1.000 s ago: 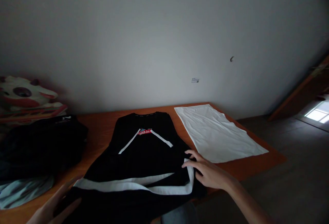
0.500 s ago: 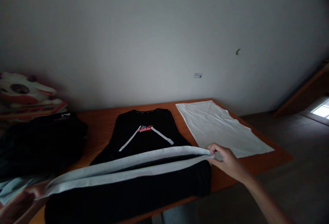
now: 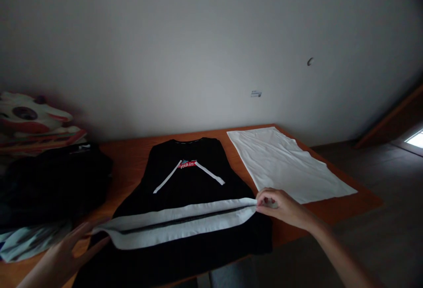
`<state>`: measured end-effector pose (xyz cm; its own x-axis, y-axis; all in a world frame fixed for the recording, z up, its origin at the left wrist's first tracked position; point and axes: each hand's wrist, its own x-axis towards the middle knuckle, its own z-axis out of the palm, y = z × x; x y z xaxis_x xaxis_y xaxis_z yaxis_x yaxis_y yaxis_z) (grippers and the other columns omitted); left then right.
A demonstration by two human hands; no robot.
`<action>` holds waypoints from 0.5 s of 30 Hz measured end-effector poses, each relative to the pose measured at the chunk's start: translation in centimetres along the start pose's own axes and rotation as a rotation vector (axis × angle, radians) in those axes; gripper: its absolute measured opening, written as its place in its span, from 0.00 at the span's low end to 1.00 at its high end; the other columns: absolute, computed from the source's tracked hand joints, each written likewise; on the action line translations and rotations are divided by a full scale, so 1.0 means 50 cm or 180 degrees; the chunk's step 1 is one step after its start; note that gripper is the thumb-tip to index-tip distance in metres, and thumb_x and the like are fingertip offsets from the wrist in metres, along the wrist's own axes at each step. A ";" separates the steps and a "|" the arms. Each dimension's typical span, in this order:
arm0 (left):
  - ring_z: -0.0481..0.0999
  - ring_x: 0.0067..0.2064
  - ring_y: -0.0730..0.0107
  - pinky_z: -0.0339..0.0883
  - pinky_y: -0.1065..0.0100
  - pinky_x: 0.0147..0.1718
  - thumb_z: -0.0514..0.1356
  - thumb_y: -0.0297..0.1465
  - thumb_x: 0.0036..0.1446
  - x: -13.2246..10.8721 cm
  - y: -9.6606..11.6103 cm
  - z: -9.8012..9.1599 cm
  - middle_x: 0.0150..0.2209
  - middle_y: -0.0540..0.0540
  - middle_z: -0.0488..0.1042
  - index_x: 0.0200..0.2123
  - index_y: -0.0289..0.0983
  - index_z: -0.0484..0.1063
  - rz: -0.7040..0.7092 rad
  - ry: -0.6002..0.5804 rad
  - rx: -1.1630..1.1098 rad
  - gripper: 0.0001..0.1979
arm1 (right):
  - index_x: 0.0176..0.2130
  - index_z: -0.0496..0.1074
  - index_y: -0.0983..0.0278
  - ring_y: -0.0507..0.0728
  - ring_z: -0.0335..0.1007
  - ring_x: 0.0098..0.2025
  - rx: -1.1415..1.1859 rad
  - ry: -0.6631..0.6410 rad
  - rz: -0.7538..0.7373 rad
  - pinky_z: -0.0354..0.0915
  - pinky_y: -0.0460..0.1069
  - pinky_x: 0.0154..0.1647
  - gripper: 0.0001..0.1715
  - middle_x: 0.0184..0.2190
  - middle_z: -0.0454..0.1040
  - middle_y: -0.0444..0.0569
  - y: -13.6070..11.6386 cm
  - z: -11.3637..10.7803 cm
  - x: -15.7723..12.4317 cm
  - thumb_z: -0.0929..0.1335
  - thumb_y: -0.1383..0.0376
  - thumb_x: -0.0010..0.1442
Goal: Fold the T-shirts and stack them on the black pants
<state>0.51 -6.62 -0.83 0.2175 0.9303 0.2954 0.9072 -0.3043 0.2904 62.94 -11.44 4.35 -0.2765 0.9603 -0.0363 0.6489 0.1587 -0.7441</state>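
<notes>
A black shirt [image 3: 185,186] lies flat with its neckline away from me. On its front are a red printed patch [image 3: 187,164] and two slanting white strips. Across the lower part runs a doubled white band [image 3: 185,230] with a dark slit between its two layers. My right hand [image 3: 277,206] pinches the band's right end between thumb and fingers. At the left end, my left hand [image 3: 77,246] has thumb and forefinger apart, touching the band. Beyond my right hand, a white cloth garment [image 3: 284,162] is spread out.
The orange-brown wooden table [image 3: 124,158] stands against a pale wall [image 3: 185,58]. A dark heap of fabric [image 3: 62,182] and a cow-shaped plush or figure [image 3: 33,118] are at the left. Light crumpled cloth [image 3: 36,239] lies below the heap.
The white band has come down closer to the shirt, and its left end has shifted right. My left hand has moved right and its fingers have spread; my right hand has moved slightly left.
</notes>
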 end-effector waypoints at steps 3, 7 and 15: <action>0.84 0.46 0.57 0.78 0.63 0.46 0.61 0.51 0.54 0.016 -0.008 0.003 0.45 0.49 0.84 0.43 0.50 0.82 0.0382 -0.0361 0.0026 0.19 | 0.40 0.78 0.60 0.58 0.72 0.46 -0.0310 -0.0125 -0.0259 0.67 0.51 0.50 0.09 0.45 0.76 0.49 -0.001 -0.001 0.009 0.73 0.60 0.59; 0.80 0.52 0.52 0.76 0.56 0.50 0.62 0.46 0.52 0.023 -0.009 0.003 0.52 0.46 0.81 0.42 0.53 0.83 0.0784 -0.0319 0.0545 0.16 | 0.46 0.79 0.55 0.63 0.66 0.59 -0.0773 -0.0298 -0.0327 0.62 0.56 0.61 0.18 0.57 0.70 0.50 0.005 0.009 0.009 0.76 0.67 0.54; 0.83 0.46 0.59 0.77 0.64 0.48 0.57 0.56 0.56 0.035 0.025 -0.016 0.45 0.47 0.84 0.41 0.48 0.83 0.0409 -0.0123 -0.0221 0.24 | 0.37 0.79 0.59 0.60 0.71 0.52 -0.0646 0.0041 -0.0408 0.65 0.54 0.55 0.15 0.48 0.75 0.52 0.021 0.030 0.027 0.65 0.57 0.69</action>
<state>1.75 -5.52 0.80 0.3452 0.8895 0.2994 0.8442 -0.4336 0.3150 62.16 -10.34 2.52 -0.3575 0.9320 0.0592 0.7387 0.3210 -0.5928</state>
